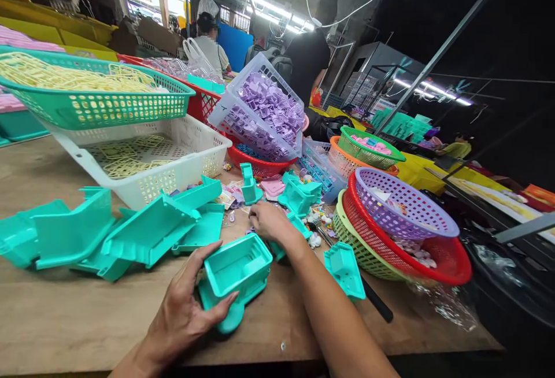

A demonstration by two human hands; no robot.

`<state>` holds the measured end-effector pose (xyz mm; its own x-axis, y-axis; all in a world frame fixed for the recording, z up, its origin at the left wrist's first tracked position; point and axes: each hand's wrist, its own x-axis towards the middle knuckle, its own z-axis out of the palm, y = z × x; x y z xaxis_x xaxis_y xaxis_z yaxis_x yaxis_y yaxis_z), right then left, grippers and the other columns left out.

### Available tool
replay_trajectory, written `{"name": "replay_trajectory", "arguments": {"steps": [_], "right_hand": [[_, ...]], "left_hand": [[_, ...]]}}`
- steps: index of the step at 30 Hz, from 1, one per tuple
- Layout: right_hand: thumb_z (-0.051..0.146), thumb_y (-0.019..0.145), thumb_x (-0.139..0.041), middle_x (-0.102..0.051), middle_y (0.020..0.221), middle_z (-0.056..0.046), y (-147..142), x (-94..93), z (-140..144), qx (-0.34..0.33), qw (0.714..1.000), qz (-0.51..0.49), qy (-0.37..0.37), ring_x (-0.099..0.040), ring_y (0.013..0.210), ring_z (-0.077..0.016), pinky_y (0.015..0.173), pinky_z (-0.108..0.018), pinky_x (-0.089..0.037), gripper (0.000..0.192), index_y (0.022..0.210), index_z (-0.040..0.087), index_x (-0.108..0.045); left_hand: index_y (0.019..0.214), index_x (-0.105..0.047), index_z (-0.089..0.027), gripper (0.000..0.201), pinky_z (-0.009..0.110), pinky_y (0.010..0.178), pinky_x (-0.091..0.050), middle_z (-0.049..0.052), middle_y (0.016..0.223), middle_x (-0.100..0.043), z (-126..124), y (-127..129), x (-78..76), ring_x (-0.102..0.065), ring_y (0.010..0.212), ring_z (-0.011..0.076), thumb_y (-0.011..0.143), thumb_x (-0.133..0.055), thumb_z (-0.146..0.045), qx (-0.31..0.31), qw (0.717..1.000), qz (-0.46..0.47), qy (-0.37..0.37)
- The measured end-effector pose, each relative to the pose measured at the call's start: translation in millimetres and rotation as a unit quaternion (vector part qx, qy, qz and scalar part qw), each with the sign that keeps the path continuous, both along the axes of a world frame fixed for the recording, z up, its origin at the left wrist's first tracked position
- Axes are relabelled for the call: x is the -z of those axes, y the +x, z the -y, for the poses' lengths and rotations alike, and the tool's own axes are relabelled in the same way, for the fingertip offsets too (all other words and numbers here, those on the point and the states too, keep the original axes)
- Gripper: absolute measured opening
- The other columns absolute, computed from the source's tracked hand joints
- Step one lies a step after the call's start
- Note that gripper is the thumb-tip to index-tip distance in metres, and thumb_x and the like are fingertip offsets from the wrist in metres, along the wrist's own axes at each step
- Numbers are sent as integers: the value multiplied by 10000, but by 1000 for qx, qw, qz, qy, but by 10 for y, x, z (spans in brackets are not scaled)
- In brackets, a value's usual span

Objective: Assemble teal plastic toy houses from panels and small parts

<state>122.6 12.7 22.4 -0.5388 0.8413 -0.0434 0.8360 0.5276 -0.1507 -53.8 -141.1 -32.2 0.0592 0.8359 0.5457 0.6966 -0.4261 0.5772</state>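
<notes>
My left hand (184, 308) grips a teal plastic box-shaped part (236, 271) that rests on the wooden table (65, 320). Its open top faces up. My right hand (269, 221) reaches past it, fingers curled down over small loose pieces (316, 216) in the middle of the table; what it pinches is hidden. More teal shells (147, 230) lie heaped to the left, and a teal lid-like piece (344, 262) sits to the right of my forearm.
Stacked round baskets (405, 216) stand at right. A white crate (173, 164) under a green basket of yellow parts (87, 89) is at left. A tilted crate of purple pieces (269, 112) sits behind. People stand at the far benches.
</notes>
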Motion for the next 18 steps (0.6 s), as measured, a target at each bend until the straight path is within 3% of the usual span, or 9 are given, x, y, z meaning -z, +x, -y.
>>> {"name": "replay_trajectory", "arguments": {"steps": [5, 10, 12, 16, 18], "right_hand": [[235, 949, -478, -581, 1287, -80, -288, 52, -176, -28, 999, -14, 12, -535, 1181, -237, 941, -374, -462, 342, 1270, 251, -594], [275, 924, -527, -542, 1318, -152, -493, 121, -279, -30, 999, -10, 28, -497, 1220, -314, 958, -508, -462, 377, 1280, 153, -542], [292, 924, -529, -555, 1299, -153, -495, 103, -267, -41, 999, -7, 25, -521, 1186, -312, 943, -496, -469, 351, 1244, 154, -569], [404, 884, -624, -649, 1118, -61, -352, -52, -163, -81, 997, 5, -7, -591, 1048, -238, 905, -379, -482, 270, 1089, 236, -670], [417, 926, -575, -648, 1103, -61, -194, -154, -90, -33, 999, -20, 34, -577, 1074, -232, 932, -381, -461, 251, 1064, 236, -679]], "left_hand": [[1381, -430, -218, 639, 386, 936, -581, 116, 1244, -640, -2, 0, 24, -661, 1112, 269, 845, -644, -494, 11, 1000, 1, 19], [1389, -422, -255, 627, 359, 925, -581, 88, 1260, -628, 6, -19, 22, -659, 1104, 245, 849, -648, -478, 12, 1000, 22, -15], [1389, -424, -264, 623, 364, 917, -585, 83, 1257, -631, 9, -25, 28, -662, 1093, 244, 850, -647, -484, 12, 999, 28, -24], [1386, -435, -278, 636, 397, 900, -597, 82, 1245, -642, 2, -40, 69, -671, 1085, 262, 838, -656, -511, 19, 999, 32, -25], [1389, -447, -286, 657, 433, 905, -598, 84, 1251, -647, -10, -45, 97, -670, 1096, 285, 821, -661, -538, 16, 999, 33, -27]]}}
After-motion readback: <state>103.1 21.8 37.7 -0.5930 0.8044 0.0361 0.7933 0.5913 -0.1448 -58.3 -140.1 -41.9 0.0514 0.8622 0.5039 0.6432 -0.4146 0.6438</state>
